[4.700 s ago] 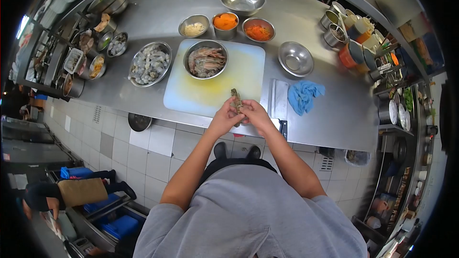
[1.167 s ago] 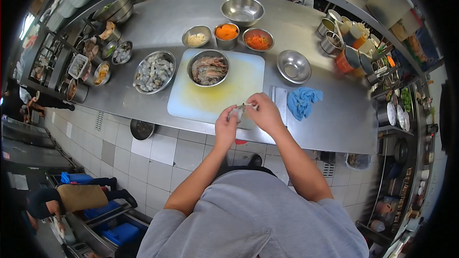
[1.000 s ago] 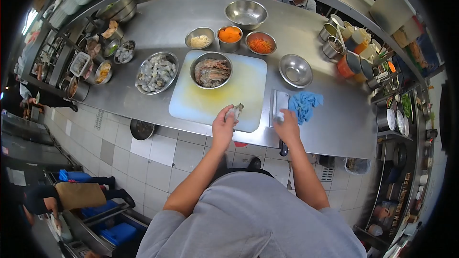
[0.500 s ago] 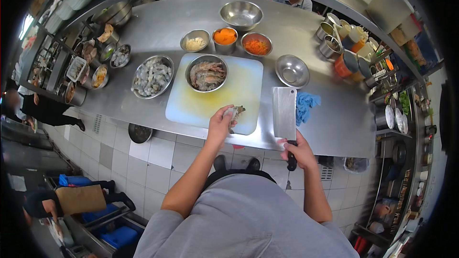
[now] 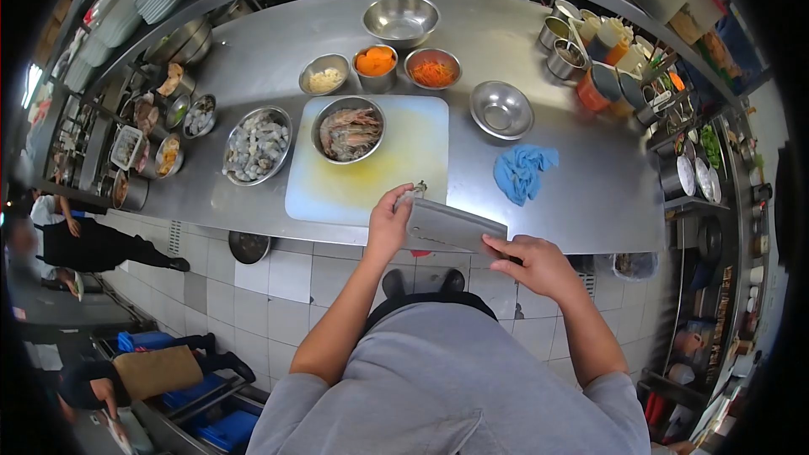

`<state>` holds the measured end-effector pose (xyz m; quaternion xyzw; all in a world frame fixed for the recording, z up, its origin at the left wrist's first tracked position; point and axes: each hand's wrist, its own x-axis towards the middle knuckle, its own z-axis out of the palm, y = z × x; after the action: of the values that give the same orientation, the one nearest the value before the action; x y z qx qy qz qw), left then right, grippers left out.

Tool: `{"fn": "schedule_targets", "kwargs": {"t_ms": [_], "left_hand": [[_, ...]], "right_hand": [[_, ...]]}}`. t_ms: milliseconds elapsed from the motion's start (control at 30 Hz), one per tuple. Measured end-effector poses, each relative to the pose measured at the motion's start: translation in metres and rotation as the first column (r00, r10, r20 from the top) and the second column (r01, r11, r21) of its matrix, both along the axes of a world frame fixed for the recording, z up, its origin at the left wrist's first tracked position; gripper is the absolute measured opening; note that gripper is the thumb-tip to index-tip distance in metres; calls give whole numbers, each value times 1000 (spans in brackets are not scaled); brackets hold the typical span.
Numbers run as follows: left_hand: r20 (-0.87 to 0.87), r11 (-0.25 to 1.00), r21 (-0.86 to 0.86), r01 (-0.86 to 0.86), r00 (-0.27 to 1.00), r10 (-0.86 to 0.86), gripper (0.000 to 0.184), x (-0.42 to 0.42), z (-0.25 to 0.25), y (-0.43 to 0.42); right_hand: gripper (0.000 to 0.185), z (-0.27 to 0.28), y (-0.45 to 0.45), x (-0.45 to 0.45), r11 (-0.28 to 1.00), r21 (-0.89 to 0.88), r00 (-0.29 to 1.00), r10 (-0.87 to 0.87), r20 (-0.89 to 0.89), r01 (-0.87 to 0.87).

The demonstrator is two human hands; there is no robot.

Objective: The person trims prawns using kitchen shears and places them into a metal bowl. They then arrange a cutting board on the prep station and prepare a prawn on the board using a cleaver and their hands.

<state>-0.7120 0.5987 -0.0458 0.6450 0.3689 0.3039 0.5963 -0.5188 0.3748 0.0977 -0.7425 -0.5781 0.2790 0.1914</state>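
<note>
My left hand (image 5: 390, 216) pinches a shrimp (image 5: 419, 190) over the front edge of the white cutting board (image 5: 404, 173). My right hand (image 5: 533, 265) is closed on a cleaver (image 5: 455, 226), its handle mostly hidden by the fingers. The broad blade reaches left to the shrimp and my left fingertips. On the board stands a steel bowl of unpeeled shrimp (image 5: 350, 130). Left of the board is a bowl of peeled shrimp (image 5: 258, 144). A blue cloth (image 5: 524, 173) lies right of the board.
Behind the board are bowls of chopped garlic (image 5: 324, 79), orange slices (image 5: 375, 61) and carrot shreds (image 5: 433, 72), with a large bowl (image 5: 400, 21) behind. A steel bowl (image 5: 501, 110) stands to the right. People are at the far side and left.
My right hand has picked up the cleaver from beside the cloth and swung its blade left to the shrimp. My left hand still holds the shrimp. A person at the left has come further into view.
</note>
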Motion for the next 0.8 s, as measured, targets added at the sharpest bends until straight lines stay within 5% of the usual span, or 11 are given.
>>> {"fn": "schedule_targets", "kwargs": {"t_ms": [100,433,633,700,800], "left_hand": [[-13,985,175,-1,1000,3,29,0,1,-3],[-15,985,173,17,1000,-14,27,-1,0,-9],[154,990,-144,-15,987,37,29,4,-8,-8],[255,919,-394,-8,960,118,30,5,-1,-9],[223,885,-464,-27,964,146,30,6,10,-10]], "right_hand": [[44,11,4,2,996,-94,998,12,54,-7],[46,1,4,-8,1000,-9,1000,-14,19,14],[48,-8,6,-26,994,-49,995,-97,-9,97],[50,-11,6,-32,989,-35,989,-146,-39,144],[50,-21,5,-34,981,9,980,-192,-61,193]]}}
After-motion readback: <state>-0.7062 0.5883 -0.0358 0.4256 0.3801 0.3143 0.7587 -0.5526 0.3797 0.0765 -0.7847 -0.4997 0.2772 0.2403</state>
